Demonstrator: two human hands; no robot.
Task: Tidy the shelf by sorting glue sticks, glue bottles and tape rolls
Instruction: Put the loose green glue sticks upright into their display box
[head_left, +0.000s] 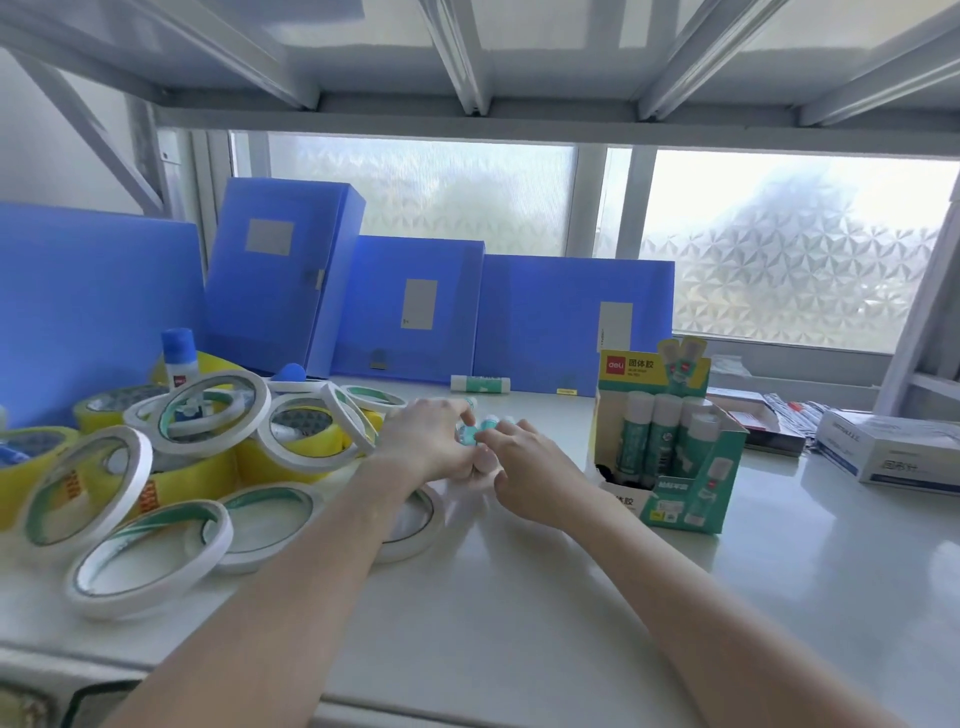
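Both hands (480, 454) grip glue sticks (475, 431) mid-shelf (519, 597).

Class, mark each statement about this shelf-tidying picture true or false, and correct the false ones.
1. Both hands meet over a cluster of glue sticks. True.
2. The display box holds tape rolls. False: upright glue sticks stand in it.
3. One glue stick lies alone near the blue folders. True.
4. The tape rolls are piled right of the hands. False: they are on the left.
5. The left hand rests idle, palm up. False: its fingers curl on the glue sticks.
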